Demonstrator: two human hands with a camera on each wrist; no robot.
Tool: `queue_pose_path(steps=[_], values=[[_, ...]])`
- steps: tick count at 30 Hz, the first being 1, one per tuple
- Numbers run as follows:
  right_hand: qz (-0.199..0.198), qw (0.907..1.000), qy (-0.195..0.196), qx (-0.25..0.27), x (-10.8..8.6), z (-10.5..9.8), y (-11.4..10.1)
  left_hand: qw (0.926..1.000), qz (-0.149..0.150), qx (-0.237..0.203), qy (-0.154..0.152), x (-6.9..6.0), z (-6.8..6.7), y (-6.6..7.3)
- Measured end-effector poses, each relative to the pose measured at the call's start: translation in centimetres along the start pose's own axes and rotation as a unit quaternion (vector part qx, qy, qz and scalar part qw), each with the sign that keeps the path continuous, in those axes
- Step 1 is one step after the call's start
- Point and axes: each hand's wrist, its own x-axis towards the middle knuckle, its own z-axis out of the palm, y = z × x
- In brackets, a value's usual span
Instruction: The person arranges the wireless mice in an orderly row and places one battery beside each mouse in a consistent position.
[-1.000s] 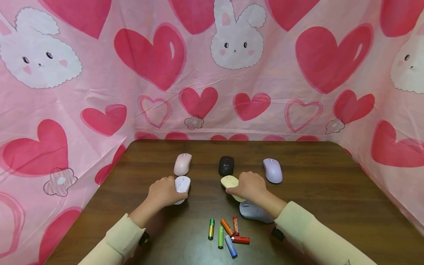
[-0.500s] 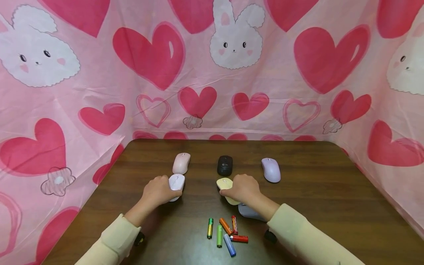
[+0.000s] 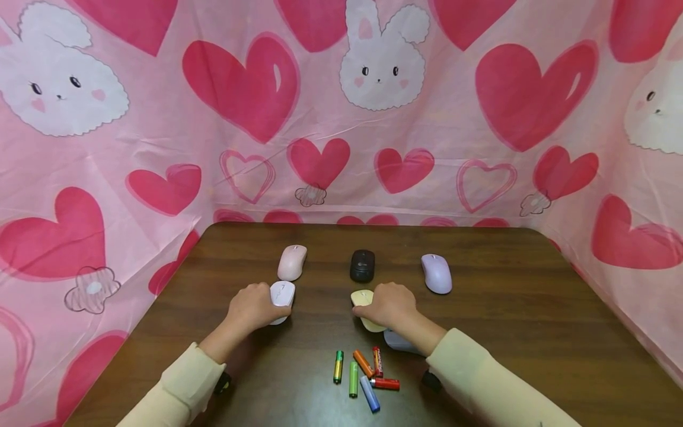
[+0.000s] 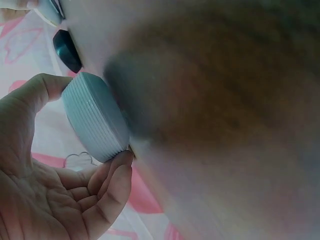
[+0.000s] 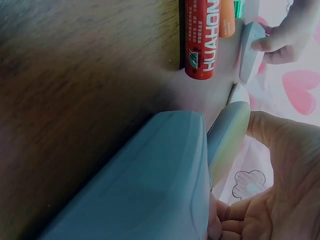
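The left hand (image 3: 249, 307) is pinching the white mouse (image 3: 284, 292) farther left of the black mouse (image 3: 362, 265) than a second ago; the right hand (image 3: 393, 303) is pinching the yellow mouse (image 3: 363, 296) slightly farther in front. A pink mouse (image 3: 292, 263) is lying left, a purple mouse (image 3: 436, 274) right, batteries (image 3: 354, 380) and a half-covered grey mouse (image 3: 398, 341) in front.

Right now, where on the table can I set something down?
Bare patches: right of the purple mouse, and between the white mouse and yellow mouse. Crowded: around the batteries and the grey mouse by the right hand.
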Motion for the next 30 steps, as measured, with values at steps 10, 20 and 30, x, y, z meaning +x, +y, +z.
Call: queue_pose_path(steps=[10, 20, 30], values=[[0.012, 0.9993, -0.017, -0.031, 0.22, 0.09, -0.48, 1.0000, -0.001, 0.003, -0.007, 0.24, -0.11, -0.28], [0.020, 0.9977, -0.036, -0.053, 0.36, 0.23, -0.75, 0.9999, -0.003, 0.004, -0.013, 0.54, -0.24, -0.77], [0.025, 0.9961, -0.046, -0.071, 0.32, 0.39, -0.80, 0.9998, -0.005, 0.004, -0.021, 0.64, -0.26, -0.88]])
